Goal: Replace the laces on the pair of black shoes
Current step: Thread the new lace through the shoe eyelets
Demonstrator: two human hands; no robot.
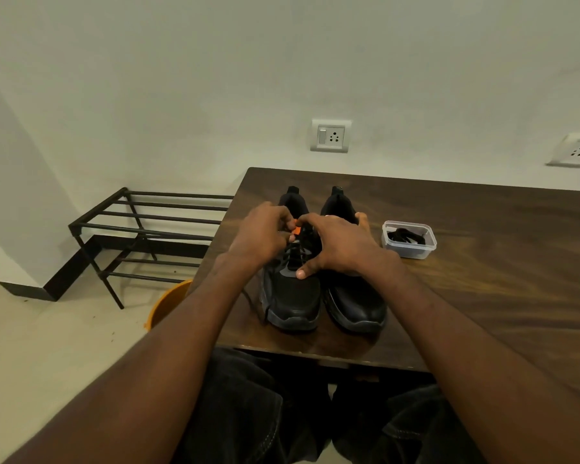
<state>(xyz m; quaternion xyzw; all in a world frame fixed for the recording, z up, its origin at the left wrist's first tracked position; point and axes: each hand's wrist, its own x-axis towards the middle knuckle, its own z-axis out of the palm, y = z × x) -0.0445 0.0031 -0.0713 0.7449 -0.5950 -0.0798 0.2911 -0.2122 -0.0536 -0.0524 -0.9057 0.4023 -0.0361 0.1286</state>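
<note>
Two black shoes stand side by side on the dark wooden table [482, 262], toes toward me. The left shoe [292, 296] has a black lace [295, 254] through its eyelets and a small orange tab near the tongue. My left hand [262, 236] is curled over the top of that shoe, fingers pinched at the lace by the orange tab. My right hand [342, 246] reaches across from the right shoe [355, 306], fingertips at the same spot and thumb resting on the left shoe's vamp. A clear plastic container [409, 241] to the right holds black laces.
A black metal shoe rack [141, 229] stands on the floor left of the table. An orange bucket [168, 303] sits by the table's left edge. Two wall sockets are behind the table. My dark-trousered knees are under the front edge.
</note>
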